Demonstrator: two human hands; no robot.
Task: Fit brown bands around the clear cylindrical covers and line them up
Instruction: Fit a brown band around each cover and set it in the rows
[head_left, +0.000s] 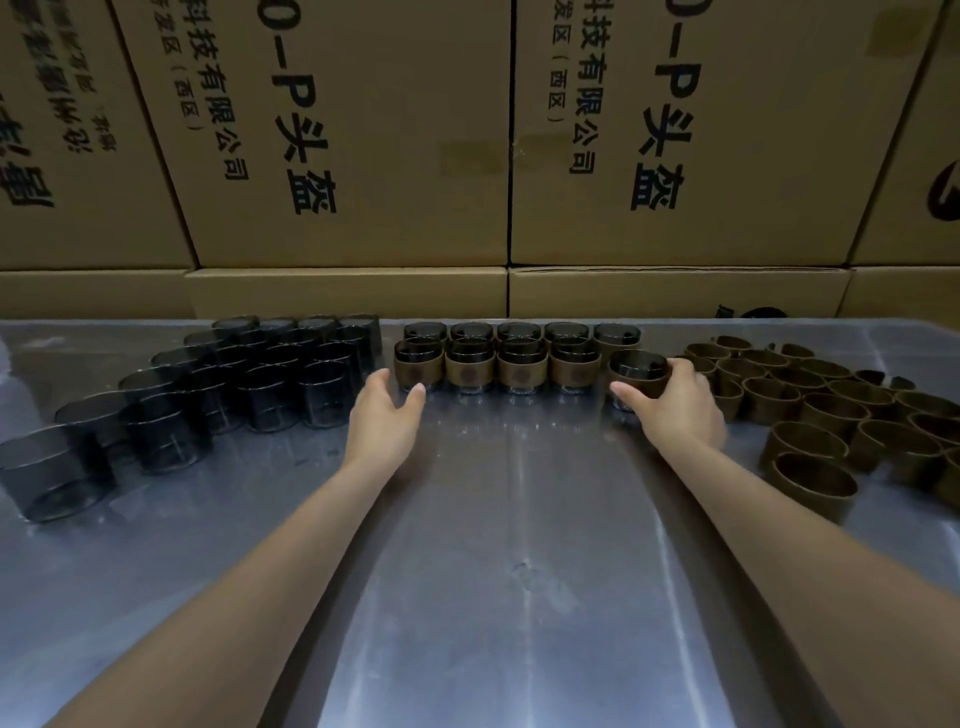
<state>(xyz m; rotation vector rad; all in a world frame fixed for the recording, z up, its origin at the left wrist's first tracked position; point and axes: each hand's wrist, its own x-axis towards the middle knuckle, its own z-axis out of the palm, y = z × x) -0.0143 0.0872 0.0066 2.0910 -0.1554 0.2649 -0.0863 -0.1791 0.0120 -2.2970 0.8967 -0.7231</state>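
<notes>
Brown-banded and smoky-clear, the cover (638, 382) in the person's right hand (675, 402) stands on the bench (519, 545) at the right end of the front row, fingers curled round its far side and thumb against its near side. It sits apart from its neighbours, a small gap left between it and the next finished one. The finished covers (493, 358) stand in tidy rows at the middle of the bench's far edge, each wrapped in a brown band with a round mark on the front.

The left hand (387, 410) holds nothing; its fingers are spread and relaxed, with the thumb just beside the leftmost banded cover in the front row.

To the left, the bare clear covers (234, 384) stand in diagonal rows running toward the near left edge. To the right, loose brown bands (831, 410) lie crowded together, standing on edge as open rings.

Behind the bench rises a wall of cardboard cartons (363, 156) printed with black characters.
</notes>
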